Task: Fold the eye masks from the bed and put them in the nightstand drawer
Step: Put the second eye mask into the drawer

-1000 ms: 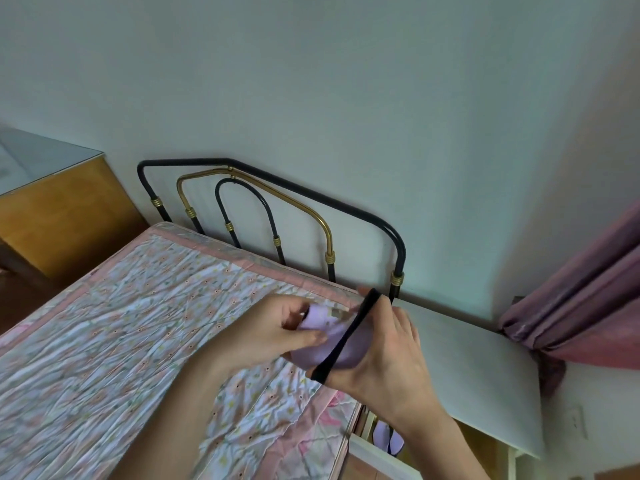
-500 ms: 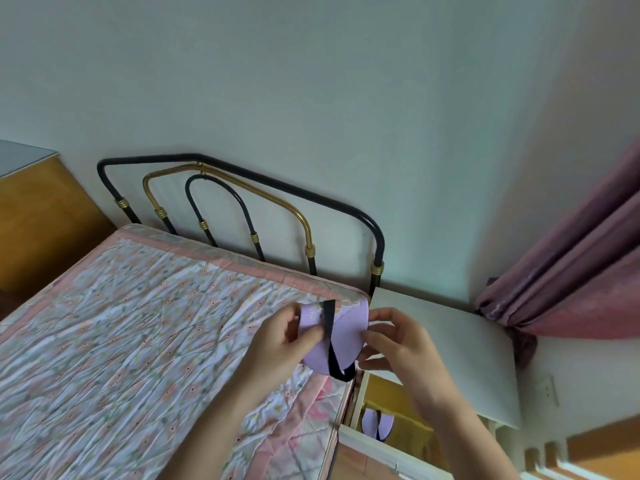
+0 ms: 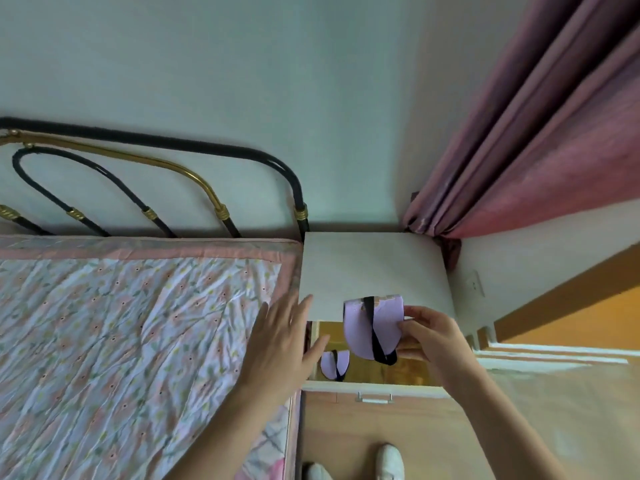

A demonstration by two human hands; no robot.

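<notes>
The right hand [image 3: 427,336] is pinching a folded lilac eye mask [image 3: 375,327], strap wrapped round it, just above the open nightstand drawer [image 3: 372,388]; the left hand [image 3: 280,344] is hanging flat and empty beside that drawer. A second folded mask [image 3: 334,364] is lying inside. Stowing looks underway: next, lower and let go

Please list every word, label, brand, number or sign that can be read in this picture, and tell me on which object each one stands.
None: no readable text shows anywhere in the head view.
The held eye mask and the eye mask in the drawer: plain lilac, no label visible.
The quilt: a flower pattern only.
The wall socket: too small and blurred to tell any marking.
</notes>
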